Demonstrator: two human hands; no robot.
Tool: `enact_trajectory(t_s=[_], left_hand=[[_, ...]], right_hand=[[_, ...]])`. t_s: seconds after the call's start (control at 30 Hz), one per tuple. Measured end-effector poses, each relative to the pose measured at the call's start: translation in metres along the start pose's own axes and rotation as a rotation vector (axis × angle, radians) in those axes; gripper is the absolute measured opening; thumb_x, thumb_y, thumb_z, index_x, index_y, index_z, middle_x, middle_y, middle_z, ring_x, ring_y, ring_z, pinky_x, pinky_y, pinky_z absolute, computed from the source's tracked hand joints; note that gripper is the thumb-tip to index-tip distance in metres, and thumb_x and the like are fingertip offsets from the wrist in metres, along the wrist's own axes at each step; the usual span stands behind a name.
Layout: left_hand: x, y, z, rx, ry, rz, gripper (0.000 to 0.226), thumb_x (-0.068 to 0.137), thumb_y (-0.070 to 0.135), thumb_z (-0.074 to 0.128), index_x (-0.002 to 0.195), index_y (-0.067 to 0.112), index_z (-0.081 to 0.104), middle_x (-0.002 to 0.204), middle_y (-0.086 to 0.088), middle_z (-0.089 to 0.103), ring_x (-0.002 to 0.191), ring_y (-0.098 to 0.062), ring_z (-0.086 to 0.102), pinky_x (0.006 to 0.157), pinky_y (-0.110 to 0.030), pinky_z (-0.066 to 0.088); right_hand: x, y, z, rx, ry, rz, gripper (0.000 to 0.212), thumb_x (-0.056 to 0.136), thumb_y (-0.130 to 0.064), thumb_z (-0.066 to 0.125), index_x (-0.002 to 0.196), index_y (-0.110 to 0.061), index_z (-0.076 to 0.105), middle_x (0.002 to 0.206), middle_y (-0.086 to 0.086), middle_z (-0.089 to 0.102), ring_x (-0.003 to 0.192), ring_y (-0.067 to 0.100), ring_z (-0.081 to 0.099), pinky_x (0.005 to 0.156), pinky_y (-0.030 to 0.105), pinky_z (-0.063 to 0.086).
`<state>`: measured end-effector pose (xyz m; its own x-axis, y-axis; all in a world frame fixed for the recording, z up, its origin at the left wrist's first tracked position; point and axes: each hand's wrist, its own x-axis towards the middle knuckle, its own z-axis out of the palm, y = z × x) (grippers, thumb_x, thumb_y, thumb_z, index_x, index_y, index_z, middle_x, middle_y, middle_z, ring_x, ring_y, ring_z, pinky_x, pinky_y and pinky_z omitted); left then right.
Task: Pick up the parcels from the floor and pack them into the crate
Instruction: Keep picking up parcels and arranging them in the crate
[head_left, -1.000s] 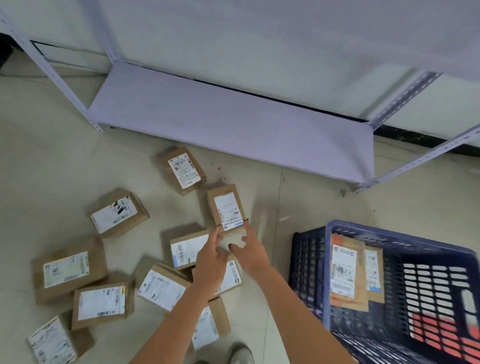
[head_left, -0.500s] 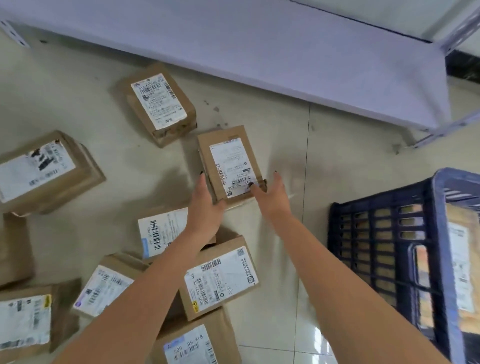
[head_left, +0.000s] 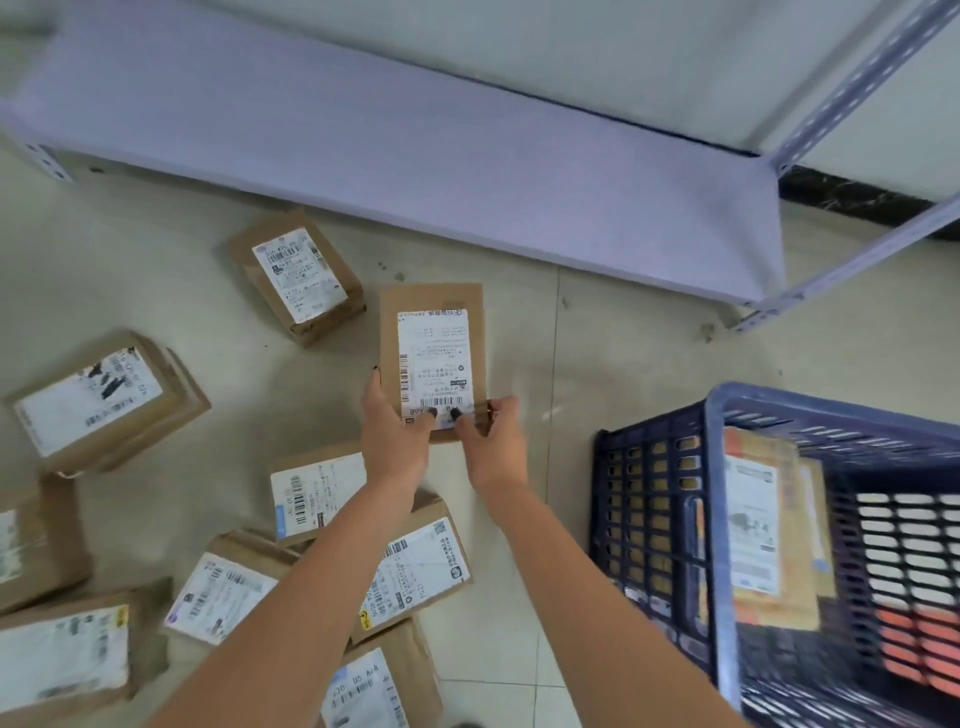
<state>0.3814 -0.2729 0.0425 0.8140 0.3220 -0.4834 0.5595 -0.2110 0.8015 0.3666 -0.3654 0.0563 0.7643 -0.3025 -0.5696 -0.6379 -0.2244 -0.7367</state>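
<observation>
Both the left hand (head_left: 396, 432) and right hand (head_left: 493, 441) grip the near end of a labelled cardboard parcel (head_left: 434, 358), left of the blue plastic crate (head_left: 719, 525), among other parcels on the floor.

You see everything through one wide-angle camera worn on your head; no second view overlaps it. It looks forward and steeply down at the floor (head_left: 649, 364), close enough that your forearms run in from the bottom edge and your left hand (head_left: 397, 434) and right hand (head_left: 493, 447) meet just below the frame's centre. The lens bends straight lines near the edges: the shelf board (head_left: 415, 156) slants across the upper part of the frame. Parcels fill the lower left, and the blue crate (head_left: 727, 519) is cut off by the lower right corner, its far side out of view.
</observation>
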Motion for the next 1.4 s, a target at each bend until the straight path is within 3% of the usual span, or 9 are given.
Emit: enact_trajectory(t_s=[0.23,0.4,0.6,0.73,0.77,0.9,1.1,1.2,1.4], left_hand=[[-0.089,0.091,-0.052,0.039,-0.118,0.101,0.077,0.084,0.001,0.061,0.146,0.024,0.022,0.150,0.000,0.030,0.136,-0.016,0.030,0.104,-0.027,0.028],[-0.159,0.148,-0.072,0.014,-0.195,0.143,0.078,0.083,-0.001,0.062,0.145,0.025,0.022,0.146,0.001,0.033,0.118,0.000,0.030,0.095,-0.022,0.033],[-0.239,0.175,-0.080,0.008,-0.212,0.077,0.082,0.079,-0.006,0.063,0.143,0.025,0.025,0.143,-0.001,0.037,0.130,-0.017,0.037,0.103,-0.034,0.039],[-0.263,0.161,-0.063,0.006,-0.246,0.015,0.082,0.076,-0.005,0.067,0.141,0.026,0.026,0.137,-0.002,0.049,0.120,-0.021,0.050,0.094,-0.036,0.046],[-0.267,0.156,-0.056,0.000,-0.254,0.000,0.082,0.076,-0.004,0.067,0.140,0.026,0.026,0.135,-0.004,0.051,0.117,-0.022,0.052,0.094,-0.037,0.047],[-0.285,0.138,-0.018,-0.004,-0.236,-0.029,0.077,0.076,-0.002,0.070,0.136,0.022,0.028,0.132,-0.003,0.051,0.117,-0.021,0.051,0.092,-0.034,0.046],[-0.320,0.121,0.081,-0.001,-0.225,-0.017,0.079,0.073,-0.008,0.069,0.136,0.018,0.028,0.128,-0.005,0.052,0.110,-0.014,0.049,0.077,-0.013,0.044],[-0.343,0.120,0.146,-0.014,-0.220,-0.028,0.081,0.072,-0.009,0.070,0.136,0.017,0.028,0.130,-0.006,0.050,0.118,-0.018,0.049,0.088,-0.026,0.047],[-0.393,0.127,0.275,-0.053,-0.224,-0.091,0.081,0.074,-0.009,0.067,0.136,0.023,0.027,0.135,-0.007,0.048,0.125,-0.021,0.046,0.102,-0.048,0.044]], right_hand=[[-0.095,-0.077,-0.061,-0.022,-0.042,0.109,0.087,0.087,-0.027,0.064,0.150,-0.021,0.005,0.143,0.011,0.031,0.123,0.026,0.045,0.094,0.031,0.037],[-0.155,-0.117,-0.114,0.011,-0.024,0.101,0.075,0.087,-0.028,0.064,0.148,-0.029,0.021,0.127,0.006,0.032,0.092,0.012,0.047,0.097,0.028,0.041],[-0.224,-0.121,-0.163,0.029,0.014,0.095,0.069,0.085,-0.019,0.067,0.143,-0.026,0.029,0.117,0.004,0.036,0.086,-0.003,0.048,0.072,0.001,0.042],[-0.243,-0.097,-0.180,0.080,-0.013,0.081,0.072,0.080,-0.010,0.072,0.140,-0.020,0.034,0.128,0.011,0.053,0.106,0.015,0.059,0.094,0.032,0.051],[-0.242,-0.089,-0.185,0.088,-0.010,0.081,0.071,0.080,-0.009,0.071,0.140,-0.020,0.034,0.129,0.008,0.055,0.109,0.017,0.060,0.097,0.035,0.050],[-0.228,-0.052,-0.215,0.075,-0.050,0.092,0.066,0.085,-0.017,0.067,0.140,-0.026,0.031,0.120,-0.009,0.060,0.102,0.008,0.060,0.080,0.012,0.048],[-0.197,0.009,-0.301,0.029,-0.108,0.085,0.064,0.086,-0.022,0.067,0.138,-0.029,0.030,0.116,-0.006,0.065,0.098,0.017,0.065,0.071,0.011,0.049],[-0.175,0.042,-0.361,-0.009,-0.123,0.056,0.066,0.086,-0.023,0.066,0.139,-0.031,0.027,0.107,-0.015,0.062,0.085,0.004,0.064,0.064,0.006,0.048],[-0.134,0.097,-0.479,-0.063,-0.130,0.112,0.067,0.089,-0.022,0.062,0.145,-0.025,0.025,0.115,-0.004,0.065,0.074,0.004,0.059,0.057,0.009,0.043]])
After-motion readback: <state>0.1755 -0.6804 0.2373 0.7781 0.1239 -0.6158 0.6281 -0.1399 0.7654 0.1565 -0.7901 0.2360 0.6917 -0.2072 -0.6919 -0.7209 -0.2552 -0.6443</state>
